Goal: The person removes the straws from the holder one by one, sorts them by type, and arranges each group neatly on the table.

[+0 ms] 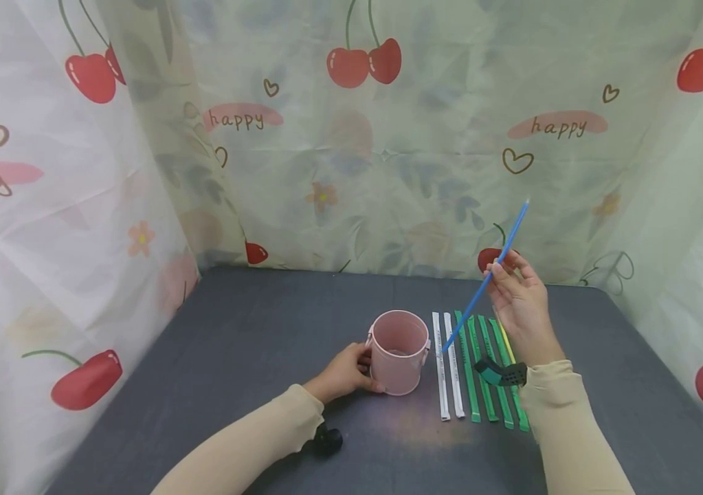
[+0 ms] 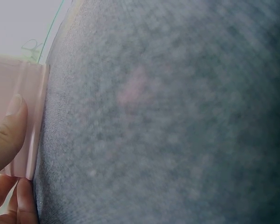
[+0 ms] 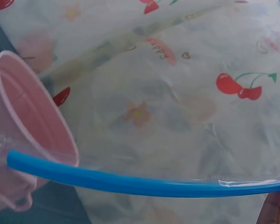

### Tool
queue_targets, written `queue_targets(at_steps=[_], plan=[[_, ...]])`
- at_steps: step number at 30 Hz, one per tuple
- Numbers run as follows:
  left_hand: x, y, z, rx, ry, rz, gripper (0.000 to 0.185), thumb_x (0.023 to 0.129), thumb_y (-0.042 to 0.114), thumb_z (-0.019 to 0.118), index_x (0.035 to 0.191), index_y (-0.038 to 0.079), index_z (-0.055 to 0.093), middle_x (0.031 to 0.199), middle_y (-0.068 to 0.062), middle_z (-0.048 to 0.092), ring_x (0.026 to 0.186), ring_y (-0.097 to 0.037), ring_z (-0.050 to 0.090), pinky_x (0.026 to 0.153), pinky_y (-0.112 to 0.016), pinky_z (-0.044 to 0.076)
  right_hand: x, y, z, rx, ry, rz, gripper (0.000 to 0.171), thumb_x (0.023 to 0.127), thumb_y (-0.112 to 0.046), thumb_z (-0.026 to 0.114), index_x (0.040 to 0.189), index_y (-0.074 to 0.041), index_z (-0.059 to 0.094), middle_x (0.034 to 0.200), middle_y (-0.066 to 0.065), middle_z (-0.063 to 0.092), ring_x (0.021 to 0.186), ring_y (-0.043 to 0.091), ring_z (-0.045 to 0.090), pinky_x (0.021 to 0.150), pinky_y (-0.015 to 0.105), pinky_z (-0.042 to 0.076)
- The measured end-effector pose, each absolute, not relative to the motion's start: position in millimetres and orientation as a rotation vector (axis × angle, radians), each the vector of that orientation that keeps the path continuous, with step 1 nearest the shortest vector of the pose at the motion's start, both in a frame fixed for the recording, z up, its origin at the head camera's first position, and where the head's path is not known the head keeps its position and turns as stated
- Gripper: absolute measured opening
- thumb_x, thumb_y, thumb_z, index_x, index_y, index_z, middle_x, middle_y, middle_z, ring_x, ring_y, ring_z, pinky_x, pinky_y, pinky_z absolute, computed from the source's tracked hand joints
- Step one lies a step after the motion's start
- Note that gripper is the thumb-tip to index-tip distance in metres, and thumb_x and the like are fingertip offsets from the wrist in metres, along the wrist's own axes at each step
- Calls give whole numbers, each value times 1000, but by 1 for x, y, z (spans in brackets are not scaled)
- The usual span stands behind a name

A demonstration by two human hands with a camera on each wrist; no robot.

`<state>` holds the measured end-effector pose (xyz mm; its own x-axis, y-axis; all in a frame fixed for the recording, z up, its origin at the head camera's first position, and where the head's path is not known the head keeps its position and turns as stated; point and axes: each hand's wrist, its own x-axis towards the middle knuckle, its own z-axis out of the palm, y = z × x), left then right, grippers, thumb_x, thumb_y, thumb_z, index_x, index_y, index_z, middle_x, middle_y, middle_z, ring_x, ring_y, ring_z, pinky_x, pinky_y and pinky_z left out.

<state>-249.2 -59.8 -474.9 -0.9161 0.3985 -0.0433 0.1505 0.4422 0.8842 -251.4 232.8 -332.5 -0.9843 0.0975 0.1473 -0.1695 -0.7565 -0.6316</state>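
Note:
A pink bucket point(image 1: 396, 375) with small side lugs stands upright on the dark table. My left hand point(image 1: 343, 372) grips its left side, and the left wrist view shows thumb and fingers around the bucket's base point(image 2: 30, 135). Above the table at right, my right hand point(image 1: 519, 302) pinches a blue straw point(image 1: 481, 289) in a clear wrapper. The straw slants, its lower end near the bucket's right side and outside its mouth. In the right wrist view the blue straw point(image 3: 130, 183) crosses in front of the bucket point(image 3: 37, 112), with fingertips point(image 3: 274, 207) at its far end.
Right of the bucket lie two white paper-wrapped straws point(image 1: 441, 371) and several green-wrapped straws point(image 1: 469, 371) in a row. A yellow straw point(image 1: 506, 342) lies partly behind the right hand. Cherry-printed cloth point(image 1: 388, 172) hangs behind and beside the table point(image 1: 277, 309).

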Motion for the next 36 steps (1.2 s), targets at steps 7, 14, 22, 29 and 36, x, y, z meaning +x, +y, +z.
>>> queue_targets(at_steps=[7,14,22,29,36], plan=[[-248,-60,-473,480,2455,1457,68,67,7,88,127,2,56,115,-11,54,108,-28,60,95,-43,51,-251,245,-347,222,-1222,2724,36,90,10,57,118,-13,59,89,7,65,80,17,69,76,25,58],[-248,-60,-472,473,2458,1452,68,68,7,88,128,2,56,115,-11,55,107,-27,60,95,-43,51,-253,258,-360,247,-1357,2672,40,90,13,55,120,-13,61,85,7,68,79,16,71,75,24,58],[-247,-60,-471,459,2451,1456,69,68,6,87,129,2,55,116,-12,54,109,-29,59,96,-44,50,-252,276,-367,136,-1637,2559,39,89,9,61,119,-16,62,84,2,68,78,11,71,73,22,57],[-248,-60,-473,460,2450,1458,68,69,7,87,129,2,55,117,-11,55,109,-29,60,97,-44,50,-251,290,-368,-17,-1925,2412,42,87,-1,68,123,-19,59,88,-5,64,82,5,68,74,19,56],[-247,-60,-472,472,2451,1461,67,69,6,87,128,1,55,116,-12,54,109,-29,60,96,-44,50,-255,305,-373,-67,-2114,2238,48,85,-7,72,129,-19,57,88,-11,65,80,2,68,72,18,56]])
